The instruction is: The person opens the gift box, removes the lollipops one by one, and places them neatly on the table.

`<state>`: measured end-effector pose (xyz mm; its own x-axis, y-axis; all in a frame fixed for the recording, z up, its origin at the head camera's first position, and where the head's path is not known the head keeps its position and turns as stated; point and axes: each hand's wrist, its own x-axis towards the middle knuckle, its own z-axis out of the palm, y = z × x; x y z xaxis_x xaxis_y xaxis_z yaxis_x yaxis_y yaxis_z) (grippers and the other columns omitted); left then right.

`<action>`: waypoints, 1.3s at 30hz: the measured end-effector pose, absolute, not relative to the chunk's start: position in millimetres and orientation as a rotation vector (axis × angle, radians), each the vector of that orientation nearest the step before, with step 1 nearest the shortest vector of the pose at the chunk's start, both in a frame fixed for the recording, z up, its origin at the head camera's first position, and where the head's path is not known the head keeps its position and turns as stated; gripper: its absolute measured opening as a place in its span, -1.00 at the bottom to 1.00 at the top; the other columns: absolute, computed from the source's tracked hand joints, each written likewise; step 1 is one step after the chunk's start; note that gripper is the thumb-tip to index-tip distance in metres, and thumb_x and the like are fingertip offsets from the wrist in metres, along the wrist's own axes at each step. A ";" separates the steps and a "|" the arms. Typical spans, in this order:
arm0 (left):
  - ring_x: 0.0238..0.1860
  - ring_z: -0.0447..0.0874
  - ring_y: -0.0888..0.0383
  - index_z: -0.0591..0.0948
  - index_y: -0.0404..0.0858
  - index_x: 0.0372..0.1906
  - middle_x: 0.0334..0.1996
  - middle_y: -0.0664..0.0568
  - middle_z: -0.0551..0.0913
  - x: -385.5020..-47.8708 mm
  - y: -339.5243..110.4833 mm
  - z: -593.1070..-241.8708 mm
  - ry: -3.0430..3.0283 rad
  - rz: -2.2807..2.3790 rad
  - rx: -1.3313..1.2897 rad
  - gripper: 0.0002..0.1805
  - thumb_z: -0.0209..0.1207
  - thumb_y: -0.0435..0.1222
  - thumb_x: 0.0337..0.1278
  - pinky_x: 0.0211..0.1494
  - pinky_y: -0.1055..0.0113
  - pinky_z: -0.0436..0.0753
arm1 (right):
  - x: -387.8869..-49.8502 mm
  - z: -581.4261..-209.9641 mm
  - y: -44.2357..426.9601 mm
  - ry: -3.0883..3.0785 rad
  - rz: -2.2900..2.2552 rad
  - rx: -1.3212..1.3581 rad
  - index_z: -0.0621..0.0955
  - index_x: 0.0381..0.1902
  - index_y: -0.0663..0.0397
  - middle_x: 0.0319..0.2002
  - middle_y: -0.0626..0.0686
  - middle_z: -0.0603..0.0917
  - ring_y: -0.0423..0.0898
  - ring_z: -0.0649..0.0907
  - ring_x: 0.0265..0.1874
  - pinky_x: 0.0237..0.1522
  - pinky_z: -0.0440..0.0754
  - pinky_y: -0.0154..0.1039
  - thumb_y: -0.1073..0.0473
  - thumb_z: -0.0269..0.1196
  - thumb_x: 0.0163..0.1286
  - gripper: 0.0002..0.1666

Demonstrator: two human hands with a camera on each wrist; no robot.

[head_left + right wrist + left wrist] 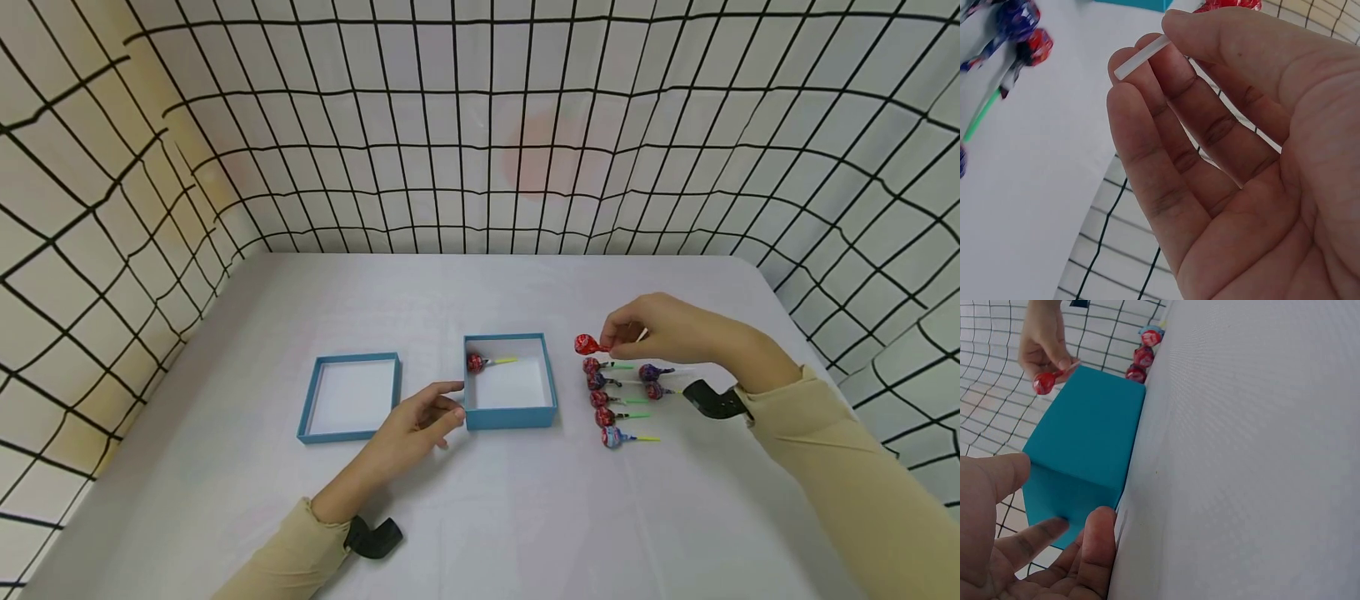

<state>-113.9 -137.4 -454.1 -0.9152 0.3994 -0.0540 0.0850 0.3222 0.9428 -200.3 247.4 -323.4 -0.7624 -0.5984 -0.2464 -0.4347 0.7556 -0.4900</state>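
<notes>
My right hand (660,333) pinches a red-wrapped lollipop (586,344) between thumb and fingers, above the far end of the lollipop rows. Its white stick (1142,57) sticks out past the fingertips in the right wrist view. At the left side of a blue box (512,419) is my left hand (412,425), fingers loosely spread. The left wrist view shows its thumb and fingertips at the walls of the box (1088,428). Inside the open box, one dark red lollipop (476,362) with a yellow stick lies near the left wall.
To the left lies a shallow blue-rimmed lid (349,400), inner side up. Right of the box, several lollipops (604,416) lie in a column, with two purple-wrapped ones (652,373) beside them. Black-lined netting (480,125) surrounds the white table (480,517).
</notes>
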 end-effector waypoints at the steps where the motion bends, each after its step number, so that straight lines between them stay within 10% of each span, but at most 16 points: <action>1: -0.05 0.77 0.02 0.46 -0.29 0.53 0.11 -0.25 0.75 -113.7 -137.1 -453.8 2.316 1.624 0.438 -0.45 0.22 -0.22 0.60 -0.17 0.33 0.76 | -199.8 -324.4 251.1 2.568 -0.580 -0.782 0.76 -0.14 -0.14 -0.21 -0.12 0.82 -0.23 0.74 -0.18 0.02 0.75 -0.20 0.20 0.38 0.52 -0.92; 39: -0.08 0.77 0.03 0.46 -0.29 0.53 0.09 -0.24 0.74 -113.9 -138.0 -455.4 2.314 1.628 0.445 -0.46 0.20 -0.22 0.62 -0.17 0.33 0.76 | -172.4 -368.3 333.6 2.586 -0.607 -0.532 0.79 -0.15 -0.07 -0.19 -0.14 0.84 -0.29 0.70 -0.22 -0.16 0.69 -0.36 0.10 0.44 0.48 -0.92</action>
<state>-113.9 -138.0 -455.4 -0.9143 0.4023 -0.0479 0.0907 0.3184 0.9436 -172.4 333.6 -368.3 -0.8342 -0.4517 -0.3164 -0.2637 0.8305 -0.4906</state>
